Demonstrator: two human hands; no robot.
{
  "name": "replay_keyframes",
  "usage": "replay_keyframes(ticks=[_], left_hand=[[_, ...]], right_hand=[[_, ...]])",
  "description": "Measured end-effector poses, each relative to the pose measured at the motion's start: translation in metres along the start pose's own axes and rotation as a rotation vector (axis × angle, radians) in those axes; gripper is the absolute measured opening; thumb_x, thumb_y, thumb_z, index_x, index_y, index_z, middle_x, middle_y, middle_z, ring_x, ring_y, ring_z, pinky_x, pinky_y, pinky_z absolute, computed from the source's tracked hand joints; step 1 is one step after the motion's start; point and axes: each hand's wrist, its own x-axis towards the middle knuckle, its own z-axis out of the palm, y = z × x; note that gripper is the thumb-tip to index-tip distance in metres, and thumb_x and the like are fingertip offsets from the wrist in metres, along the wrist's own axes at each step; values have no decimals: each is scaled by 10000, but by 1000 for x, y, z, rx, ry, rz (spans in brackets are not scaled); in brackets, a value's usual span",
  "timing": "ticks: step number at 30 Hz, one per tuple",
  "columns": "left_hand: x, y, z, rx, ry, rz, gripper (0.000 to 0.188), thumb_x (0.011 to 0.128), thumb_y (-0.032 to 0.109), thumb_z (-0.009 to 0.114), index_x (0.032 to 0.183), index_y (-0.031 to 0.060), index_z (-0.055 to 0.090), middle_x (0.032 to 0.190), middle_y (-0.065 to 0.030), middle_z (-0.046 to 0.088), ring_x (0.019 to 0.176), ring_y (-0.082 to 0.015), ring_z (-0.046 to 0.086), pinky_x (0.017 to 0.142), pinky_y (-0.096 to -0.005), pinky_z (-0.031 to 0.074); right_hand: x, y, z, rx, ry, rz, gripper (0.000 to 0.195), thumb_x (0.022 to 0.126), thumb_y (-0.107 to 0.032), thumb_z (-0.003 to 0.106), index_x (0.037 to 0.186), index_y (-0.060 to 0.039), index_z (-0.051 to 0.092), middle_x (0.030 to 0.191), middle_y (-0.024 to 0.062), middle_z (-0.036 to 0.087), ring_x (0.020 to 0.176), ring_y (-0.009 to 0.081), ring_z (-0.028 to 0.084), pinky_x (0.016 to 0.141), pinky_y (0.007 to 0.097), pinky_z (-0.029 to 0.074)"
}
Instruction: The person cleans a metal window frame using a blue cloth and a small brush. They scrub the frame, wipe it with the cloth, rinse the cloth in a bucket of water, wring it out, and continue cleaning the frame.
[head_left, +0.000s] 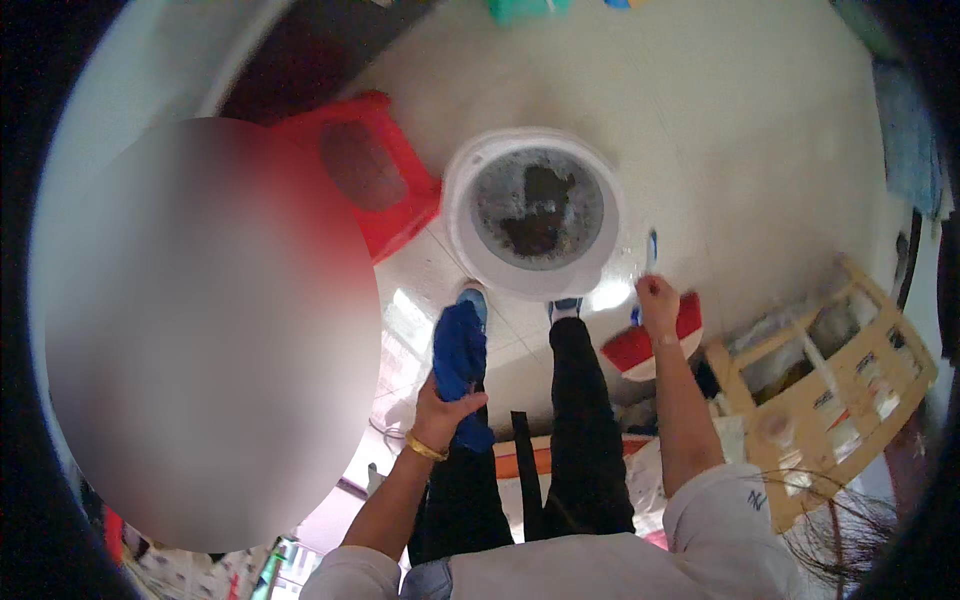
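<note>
A wet-looking dark blue cloth (459, 352) hangs from my left hand (444, 416), over my left leg and shoe. Out to the right, my right hand (658, 304) is closed around a small blue-and-white brush (652, 251), with only its far part showing beyond the fist. Beyond my feet stands a round white tub (534, 289) with grey, cloudy water and dark matter, possibly cloth, in it. Below my right wrist lies a red and white item (630, 346), partly hidden by the forearm; its kind is unclear.
A red plastic stool (412, 169) stands left of the tub. To the right is a tan wooden or cardboard rack (810, 405) with openings. A large blurred patch hides the left side. Green (529, 9) and blue items lie at the top edge, and blue fabric (909, 142) hangs at the far right.
</note>
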Motion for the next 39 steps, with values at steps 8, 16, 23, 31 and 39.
replay_keyframes(ticks=[8,16,23,31,39], left_hand=[[-144,21,-24,-439,-3,-117,473,950,466,477,1186,58,516,909,-45,597,698,-131,571,610,-262,484],[-250,-29,-38,-263,330,206,375,961,363,494,1121,27,545,945,-40,594,852,-113,530,777,-272,455],[-310,-93,-72,-719,524,208,367,968,357,489,1115,27,553,961,-15,567,892,-103,498,834,-258,419],[-365,-250,-128,-858,790,342,202,924,265,591,1008,81,604,823,25,559,792,-73,504,736,-234,431],[-444,-398,-164,-1405,948,317,170,939,264,571,968,99,598,830,59,533,771,-54,475,713,-211,407]], right_hand=[[-80,-57,-103,204,-205,129,282,783,-83,608,1051,-5,565,893,133,591,807,199,556,709,321,468],[-91,-137,-137,-127,-592,-177,228,848,-168,632,1003,0,635,668,19,589,556,97,527,502,244,435],[-147,-210,-149,-238,-686,-217,200,833,-155,654,955,2,654,699,32,614,578,91,554,515,237,449],[-280,-308,-98,-458,-779,-485,207,806,-157,657,963,-22,655,678,24,598,564,90,547,498,240,450],[-407,-345,12,-644,-1010,-1048,269,788,-163,672,1008,-10,649,673,25,601,553,93,548,480,247,443]])
